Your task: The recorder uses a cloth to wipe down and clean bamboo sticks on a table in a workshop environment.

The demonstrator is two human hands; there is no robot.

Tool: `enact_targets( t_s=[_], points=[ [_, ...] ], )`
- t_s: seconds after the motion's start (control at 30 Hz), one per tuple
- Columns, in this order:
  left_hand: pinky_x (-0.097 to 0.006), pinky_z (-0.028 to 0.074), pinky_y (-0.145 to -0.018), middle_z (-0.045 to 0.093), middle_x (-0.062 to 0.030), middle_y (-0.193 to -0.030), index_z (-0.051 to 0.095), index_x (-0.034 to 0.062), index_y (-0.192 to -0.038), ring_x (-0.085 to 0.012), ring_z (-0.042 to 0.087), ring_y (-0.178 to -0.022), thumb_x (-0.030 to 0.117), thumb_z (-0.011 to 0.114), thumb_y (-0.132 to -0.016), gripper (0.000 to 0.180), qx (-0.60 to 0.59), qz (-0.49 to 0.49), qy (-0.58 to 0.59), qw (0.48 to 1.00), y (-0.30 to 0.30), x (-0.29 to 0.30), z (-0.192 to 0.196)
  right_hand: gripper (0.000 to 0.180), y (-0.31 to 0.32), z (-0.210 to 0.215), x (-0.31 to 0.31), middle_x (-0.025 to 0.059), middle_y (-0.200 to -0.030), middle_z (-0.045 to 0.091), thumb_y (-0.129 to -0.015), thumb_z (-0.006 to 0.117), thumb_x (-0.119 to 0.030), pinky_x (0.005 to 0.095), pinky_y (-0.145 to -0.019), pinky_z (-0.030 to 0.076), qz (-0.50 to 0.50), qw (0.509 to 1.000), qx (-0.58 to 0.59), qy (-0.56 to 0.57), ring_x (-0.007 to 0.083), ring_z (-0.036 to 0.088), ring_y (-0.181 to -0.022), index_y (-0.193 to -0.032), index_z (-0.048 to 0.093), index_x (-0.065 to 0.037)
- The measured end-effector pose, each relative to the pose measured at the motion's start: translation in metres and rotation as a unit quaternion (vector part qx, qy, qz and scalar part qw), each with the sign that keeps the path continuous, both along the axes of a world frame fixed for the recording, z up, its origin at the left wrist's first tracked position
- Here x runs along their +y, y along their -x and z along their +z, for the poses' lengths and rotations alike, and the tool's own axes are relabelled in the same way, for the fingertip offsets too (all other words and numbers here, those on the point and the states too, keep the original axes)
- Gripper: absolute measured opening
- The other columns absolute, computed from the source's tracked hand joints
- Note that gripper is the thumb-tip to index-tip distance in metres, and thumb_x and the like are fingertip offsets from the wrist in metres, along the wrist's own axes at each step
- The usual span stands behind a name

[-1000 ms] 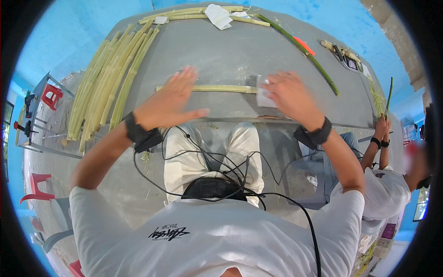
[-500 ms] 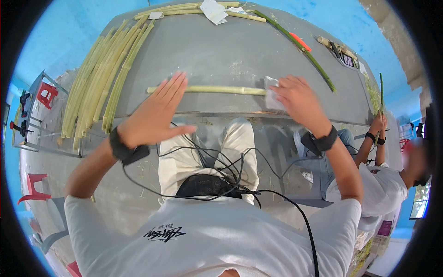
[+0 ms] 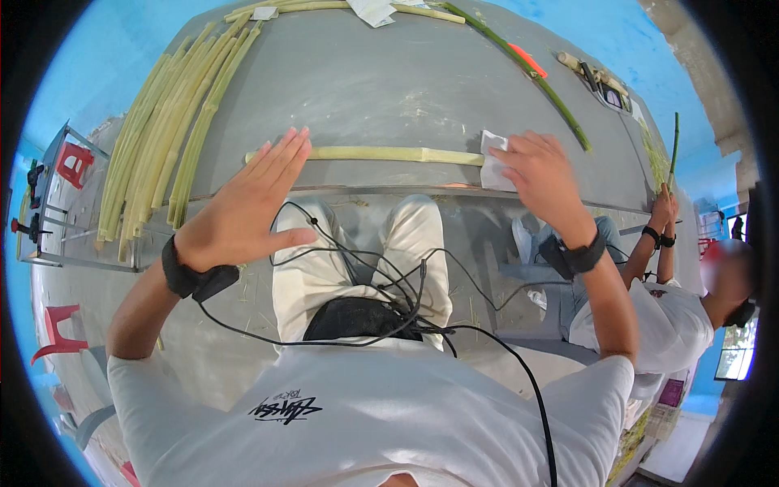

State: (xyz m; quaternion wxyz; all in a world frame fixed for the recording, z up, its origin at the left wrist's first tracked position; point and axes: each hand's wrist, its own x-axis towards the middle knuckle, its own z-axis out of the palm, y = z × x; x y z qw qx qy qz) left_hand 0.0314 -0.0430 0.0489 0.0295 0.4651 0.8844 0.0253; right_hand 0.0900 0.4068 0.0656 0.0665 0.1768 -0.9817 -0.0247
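A pale green bamboo pole (image 3: 373,154) lies crosswise along the near edge of the table. Over its left end rests my left hand (image 3: 250,203), fingers stretched out flat and thumb apart, covering part of that end. My right hand (image 3: 542,180) is closed around a folded piece of white paper or cloth (image 3: 493,162) at the pole's right end. Whether that sheet wraps fully round the pole cannot be made out.
Several peeled bamboo poles (image 3: 174,122) lie side by side at the table's left. More poles and white paper scraps (image 3: 373,10) are along the far edge. A dark green stick (image 3: 552,101) and an orange object (image 3: 527,60) lie far right. A co-worker (image 3: 665,316) sits at right, holding a thin stick.
My right hand has slid rightward with the white sheet along the pole. My left hand has shifted a little to the left, still flat over the pole's left end.
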Motion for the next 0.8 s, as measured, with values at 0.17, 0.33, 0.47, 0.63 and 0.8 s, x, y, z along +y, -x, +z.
enact_targets(
  t_s=[0.17,0.33,0.47,0.63,0.8],
  points=[
    [-0.049,0.016,-0.136,0.019,-0.0334,-0.176,0.016,-0.0116,-0.169,-0.0418,0.020,-0.166,0.065,0.061,-0.103,0.111,0.017,-0.016,-0.065,0.998,0.046,0.053,-0.029,0.029,0.054,-0.016,-0.056,0.0061,-0.115,0.071,-0.092,0.075,-0.012,0.0486,-0.107,0.047,0.093,0.994,0.058,0.022,0.0290,0.066,-0.114,-0.120,0.079,-0.010],
    [-0.048,0.017,-0.137,0.021,-0.0329,-0.176,0.017,-0.0118,-0.168,-0.0421,0.021,-0.166,0.062,0.061,-0.105,0.107,-0.032,-0.002,-0.055,0.998,0.055,0.071,-0.022,0.029,0.053,-0.025,-0.047,0.0066,-0.114,0.071,-0.092,0.075,-0.013,0.0495,-0.109,0.047,0.098,0.992,0.079,0.006,0.0300,0.066,-0.118,-0.121,0.079,-0.012],
    [-0.049,0.021,-0.136,0.027,-0.0311,-0.174,0.021,-0.0124,-0.167,-0.0418,0.023,-0.165,0.068,0.060,-0.102,0.111,0.021,-0.039,-0.048,0.998,0.014,0.018,-0.008,0.033,0.009,-0.007,0.006,0.0057,-0.114,0.071,-0.092,0.076,-0.013,0.0486,-0.107,0.047,0.042,0.996,0.076,-0.022,0.0296,0.065,-0.117,-0.124,0.079,-0.013],
    [-0.050,0.020,-0.135,0.026,-0.0325,-0.174,0.021,-0.0143,-0.166,-0.0420,0.022,-0.166,0.069,0.060,-0.103,0.112,0.045,0.003,-0.042,0.998,0.004,0.017,-0.012,0.032,0.005,0.003,0.003,0.0060,-0.114,0.070,-0.093,0.075,-0.013,0.0486,-0.103,0.048,0.023,0.999,0.013,-0.018,0.0296,0.065,-0.116,-0.125,0.079,-0.013],
    [-0.049,0.019,-0.136,0.027,-0.0346,-0.173,0.024,-0.0150,-0.165,-0.0431,0.024,-0.165,0.070,0.055,-0.104,0.109,0.061,-0.043,-0.115,0.991,0.036,0.079,-0.040,0.032,0.057,-0.027,-0.057,0.0069,-0.109,0.069,-0.092,0.075,-0.012,0.0475,-0.098,0.047,0.107,0.991,0.077,0.025,0.0293,0.064,-0.111,-0.124,0.079,-0.012]
  ],
)
